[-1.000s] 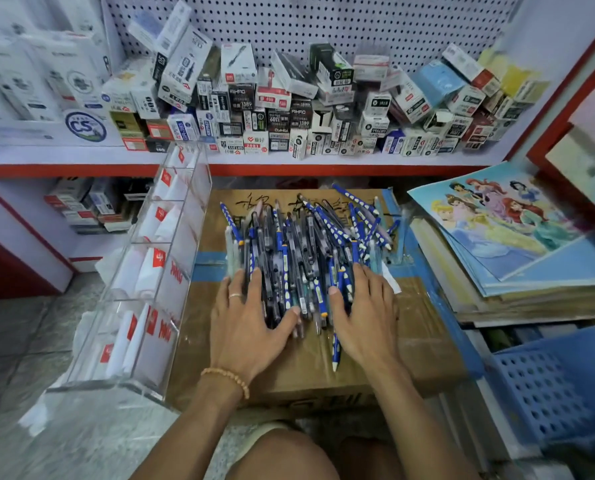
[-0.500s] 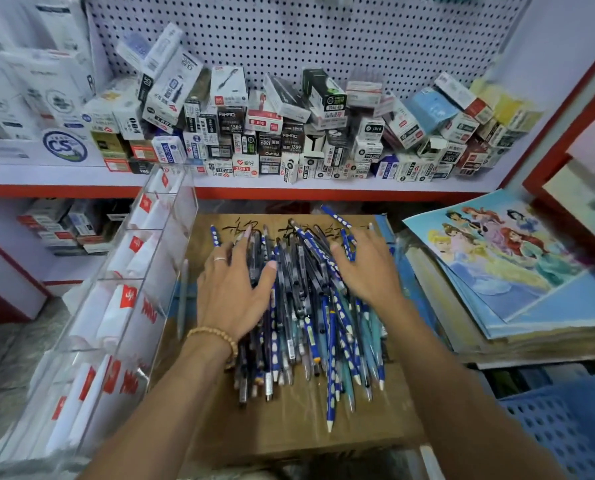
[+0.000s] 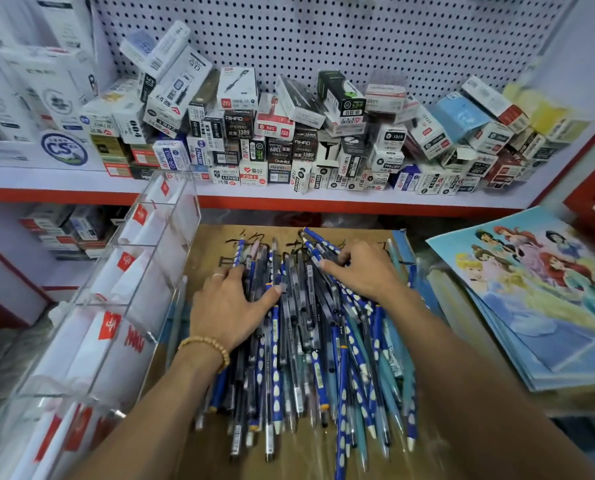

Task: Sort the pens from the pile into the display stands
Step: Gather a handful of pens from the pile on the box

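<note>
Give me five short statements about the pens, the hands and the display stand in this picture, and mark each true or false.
1. Both hands rest on the pen pile. True: the left hand and the right hand lie on top of it.
2. The pile sits in a blue basket. False: it lies on a cardboard box.
3. The clear display stand is to the left of the pile. True.
4. The right wrist wears a bead bracelet. False: the bead bracelet is on the left wrist.
5. The picture sheets lie left of the pens. False: they lie to the right.
</note>
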### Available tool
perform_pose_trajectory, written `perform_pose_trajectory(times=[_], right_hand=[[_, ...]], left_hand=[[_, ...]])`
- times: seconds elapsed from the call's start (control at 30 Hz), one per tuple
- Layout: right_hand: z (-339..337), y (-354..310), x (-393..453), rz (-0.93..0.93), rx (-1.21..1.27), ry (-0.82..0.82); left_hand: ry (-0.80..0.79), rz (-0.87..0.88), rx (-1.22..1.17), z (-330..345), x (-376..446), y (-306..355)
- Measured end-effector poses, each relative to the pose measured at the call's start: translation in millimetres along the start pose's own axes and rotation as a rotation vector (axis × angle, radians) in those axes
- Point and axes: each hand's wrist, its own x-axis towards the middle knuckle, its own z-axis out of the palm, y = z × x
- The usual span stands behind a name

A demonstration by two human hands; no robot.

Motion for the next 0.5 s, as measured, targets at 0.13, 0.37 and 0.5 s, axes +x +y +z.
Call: perform_pose_trajectory(times=[0.13, 0.37, 0.5], right_hand=[[-3.0, -8.2, 4.2, -0.011, -0.009, -0.047], [13.0, -13.2, 25.7, -0.012, 0.113, -0.132], [16.3, -14.5, 28.1, 0.014, 0.170, -0.145]], left_hand=[[0.049, 0.007, -0.150, -5.8, 5.9, -0.8], [-0.109, -0.048, -0.195, -8.2, 38.6, 6.8], [-0.161, -0.041, -0.219, -6.0, 47.0, 6.6]])
